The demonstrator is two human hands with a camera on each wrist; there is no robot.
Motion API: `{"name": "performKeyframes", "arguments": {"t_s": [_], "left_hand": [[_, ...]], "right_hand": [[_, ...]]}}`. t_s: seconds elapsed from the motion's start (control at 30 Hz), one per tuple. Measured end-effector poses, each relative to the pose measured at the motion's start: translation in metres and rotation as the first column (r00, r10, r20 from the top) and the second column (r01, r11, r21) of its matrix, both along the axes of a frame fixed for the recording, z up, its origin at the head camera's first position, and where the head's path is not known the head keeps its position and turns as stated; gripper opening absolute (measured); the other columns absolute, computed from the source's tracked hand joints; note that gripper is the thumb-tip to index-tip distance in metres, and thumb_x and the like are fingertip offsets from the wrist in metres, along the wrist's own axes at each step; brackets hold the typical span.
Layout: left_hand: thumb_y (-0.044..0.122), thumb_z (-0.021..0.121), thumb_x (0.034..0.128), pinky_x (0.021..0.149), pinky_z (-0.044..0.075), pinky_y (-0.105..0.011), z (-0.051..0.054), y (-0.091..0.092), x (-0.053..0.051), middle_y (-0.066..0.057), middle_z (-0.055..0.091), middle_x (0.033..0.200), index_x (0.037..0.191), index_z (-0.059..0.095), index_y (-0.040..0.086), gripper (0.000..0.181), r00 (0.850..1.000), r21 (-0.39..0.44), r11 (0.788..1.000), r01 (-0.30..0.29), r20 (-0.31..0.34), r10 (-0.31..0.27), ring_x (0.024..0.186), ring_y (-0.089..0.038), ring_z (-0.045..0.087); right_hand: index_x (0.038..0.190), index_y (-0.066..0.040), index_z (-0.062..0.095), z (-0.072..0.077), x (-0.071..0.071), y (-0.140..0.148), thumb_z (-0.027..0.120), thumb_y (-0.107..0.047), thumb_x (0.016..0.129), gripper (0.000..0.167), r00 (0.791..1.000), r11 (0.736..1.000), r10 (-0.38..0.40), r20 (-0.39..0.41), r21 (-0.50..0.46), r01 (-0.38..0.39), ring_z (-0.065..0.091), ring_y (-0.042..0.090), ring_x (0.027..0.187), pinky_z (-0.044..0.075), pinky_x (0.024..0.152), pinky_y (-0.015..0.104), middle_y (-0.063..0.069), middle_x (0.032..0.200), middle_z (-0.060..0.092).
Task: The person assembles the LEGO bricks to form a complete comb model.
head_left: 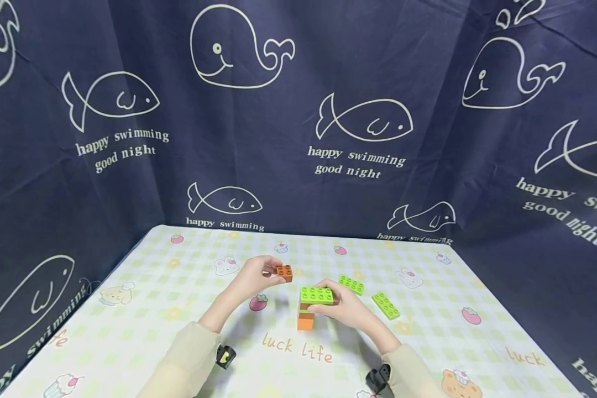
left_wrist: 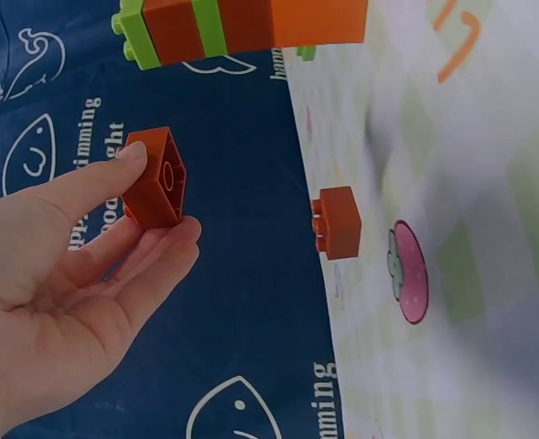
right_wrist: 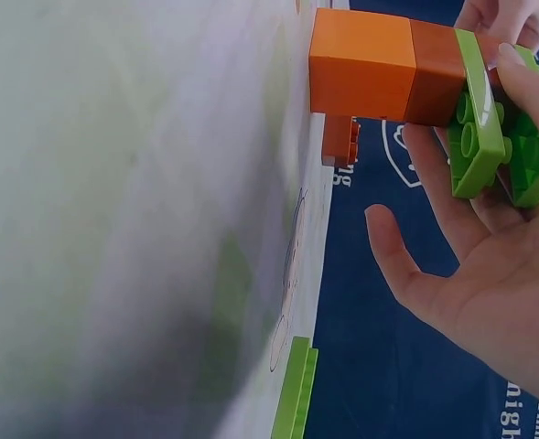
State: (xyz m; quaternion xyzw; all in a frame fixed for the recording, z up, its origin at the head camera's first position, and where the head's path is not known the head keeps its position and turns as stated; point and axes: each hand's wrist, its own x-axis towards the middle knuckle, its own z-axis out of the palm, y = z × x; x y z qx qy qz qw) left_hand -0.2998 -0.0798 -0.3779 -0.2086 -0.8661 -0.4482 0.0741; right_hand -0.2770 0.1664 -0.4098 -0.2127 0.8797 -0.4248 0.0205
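Two hands working: left hand is pinching a brown block, hovering left of the stack and apart from it; right hand, nearer, is gripping the stack's upper part. Green top brick is running left-right lengthwise. Loose green bricks are lying right; worktop is offering more room leftward.
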Motion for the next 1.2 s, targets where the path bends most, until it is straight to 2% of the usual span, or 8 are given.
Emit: {"name": "performKeyframes", "arguments": {"t_s": [0.13,0.23,0.37,0.47,0.63,0.93,1.07,1.2], "left_hand": [[0.012,0.075,0.0782,0.082,0.055,-0.032,0.003,0.003,0.002,-0.012,0.069,0.099,0.107,0.064,-0.001,0.033,1.0,0.007,1.0,0.006,-0.006,-0.006,0.09,-0.025,0.066],[0.012,0.075,0.0783,0.081,0.055,-0.03,0.005,0.005,0.004,-0.013,0.068,0.101,0.107,0.064,-0.001,0.034,1.0,0.016,1.0,0.018,-0.014,-0.018,0.09,-0.025,0.067],[0.013,0.075,0.0783,0.077,0.056,-0.026,0.006,0.009,0.006,-0.013,0.068,0.1,0.106,0.064,-0.001,0.033,0.999,0.023,0.999,0.047,-0.028,-0.047,0.09,-0.025,0.067],[0.013,0.075,0.0783,0.075,0.055,-0.023,0.008,0.012,0.008,-0.012,0.069,0.099,0.105,0.064,0.0,0.032,0.997,0.022,0.997,0.073,-0.042,-0.072,0.089,-0.025,0.067],[0.013,0.075,0.0793,0.077,0.055,-0.024,0.012,0.017,0.013,-0.013,0.069,0.1,0.106,0.064,0.0,0.031,0.993,0.023,0.994,0.107,-0.051,-0.106,0.09,-0.024,0.067],[0.013,0.073,0.0809,0.077,0.055,-0.025,0.015,0.025,0.019,-0.011,0.068,0.102,0.108,0.064,0.002,0.031,0.988,0.017,0.988,0.155,-0.03,-0.154,0.092,-0.026,0.067],[0.013,0.073,0.0813,0.078,0.055,-0.025,0.015,0.028,0.022,-0.011,0.068,0.103,0.108,0.064,0.002,0.03,0.986,0.025,0.986,0.167,0.001,-0.167,0.094,-0.026,0.067],[0.015,0.072,0.082,0.079,0.055,-0.026,0.013,0.029,0.022,-0.011,0.068,0.105,0.108,0.064,0.003,0.029,0.983,0.034,0.982,0.184,0.017,-0.184,0.094,-0.023,0.067]], "right_hand": [[0.112,-0.022,0.059,0.001,0.0,0.001,0.073,-0.039,0.079,0.039,1.0,1.0,-0.001,0.012,0.008,0.001,0.041,0.009,0.06,0.038,0.056,0.024,-0.001,0.082,0.053],[0.113,-0.021,0.059,0.001,0.0,0.001,0.073,-0.036,0.08,0.038,1.0,1.0,0.015,0.021,-0.01,-0.014,0.045,0.008,0.061,0.041,0.058,0.023,-0.002,0.083,0.056],[0.113,-0.02,0.058,0.001,0.001,0.0,0.072,-0.033,0.081,0.037,0.999,0.998,0.044,0.028,-0.05,-0.043,0.055,0.009,0.077,0.046,0.07,0.024,-0.002,0.092,0.063],[0.111,-0.021,0.059,0.0,0.001,0.001,0.073,-0.035,0.081,0.036,0.998,0.997,0.052,0.022,-0.058,-0.051,0.057,0.01,0.081,0.047,0.074,0.025,-0.003,0.093,0.064],[0.11,-0.02,0.059,-0.002,-0.001,0.002,0.072,-0.036,0.081,0.035,0.998,0.996,0.067,0.019,-0.065,-0.066,0.06,0.009,0.08,0.048,0.073,0.024,-0.003,0.091,0.065],[0.113,-0.013,0.057,-0.001,-0.003,0.001,0.07,-0.024,0.085,0.033,0.997,0.996,0.073,0.031,-0.045,-0.072,0.06,0.009,0.078,0.049,0.071,0.023,0.003,0.093,0.065],[0.111,-0.016,0.058,0.0,-0.002,0.001,0.07,-0.028,0.084,0.033,0.998,0.998,0.056,0.013,-0.018,-0.055,0.056,0.008,0.076,0.046,0.068,0.023,0.0,0.091,0.064],[0.109,-0.023,0.059,0.001,-0.001,0.001,0.072,-0.037,0.081,0.034,0.999,0.999,0.038,-0.003,-0.009,-0.038,0.047,0.008,0.07,0.04,0.061,0.022,-0.003,0.086,0.057]]}}
